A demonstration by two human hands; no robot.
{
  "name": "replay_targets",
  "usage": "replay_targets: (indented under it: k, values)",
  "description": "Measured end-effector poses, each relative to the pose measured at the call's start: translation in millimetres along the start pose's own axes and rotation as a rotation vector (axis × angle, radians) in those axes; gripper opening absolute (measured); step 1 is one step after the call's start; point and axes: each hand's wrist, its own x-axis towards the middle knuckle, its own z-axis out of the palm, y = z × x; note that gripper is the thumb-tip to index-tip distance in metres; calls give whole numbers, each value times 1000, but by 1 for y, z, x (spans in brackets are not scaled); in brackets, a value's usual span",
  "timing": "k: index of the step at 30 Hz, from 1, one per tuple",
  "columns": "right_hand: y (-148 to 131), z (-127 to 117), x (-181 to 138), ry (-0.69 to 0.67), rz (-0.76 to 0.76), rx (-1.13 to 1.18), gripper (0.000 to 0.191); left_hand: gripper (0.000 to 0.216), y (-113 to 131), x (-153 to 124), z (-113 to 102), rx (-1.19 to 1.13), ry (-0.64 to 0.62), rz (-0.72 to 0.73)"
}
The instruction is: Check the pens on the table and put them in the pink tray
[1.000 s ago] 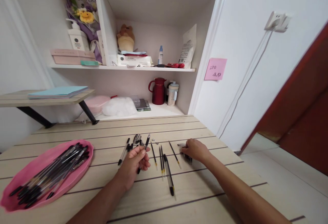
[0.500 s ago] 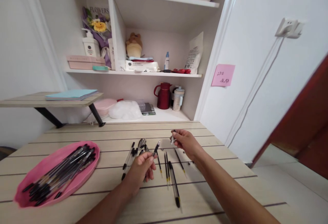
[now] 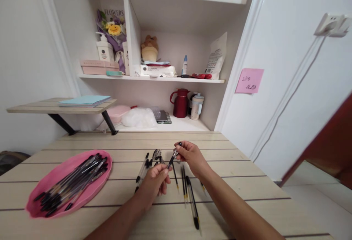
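My left hand [image 3: 156, 181] is closed round a ballpoint pen [image 3: 171, 162], its front end pointing up and away from me. At that end, my right hand [image 3: 194, 158] pinches a pen cap [image 3: 176, 152], clear with a black end. The cap appears to be over the pen's tip, though how far on I cannot tell. Several pens [image 3: 142, 168] and loose caps [image 3: 156, 154] lie beyond my left hand. Between my forearms are thin ink refills [image 3: 184, 181] with yellowish ends and another pen [image 3: 193, 203].
A pink oval tray [image 3: 95, 190] full of pens sits on the left of the slatted table [image 3: 110, 229]. Behind it a small raised stand [image 3: 30, 105] carries papers. White shelves at the back hold a red jug [image 3: 180, 104], a tumbler [image 3: 196, 108] and a plastic bag [image 3: 139, 117].
My right hand has moved left with the cap, bringing it to the pen's tip. My left hand keeps its hold on the pen. The view has shifted slightly.
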Motion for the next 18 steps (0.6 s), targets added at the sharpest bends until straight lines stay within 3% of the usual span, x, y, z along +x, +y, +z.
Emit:
replay_targets:
  k: [9,18]
  values:
    - [9,17,-12,-98,65,-20,26,18,2,-3,-2,-3,44,40]
    - [21,21,-12,-22,26,-60,25,22,6,-7,3,-6,115,110]
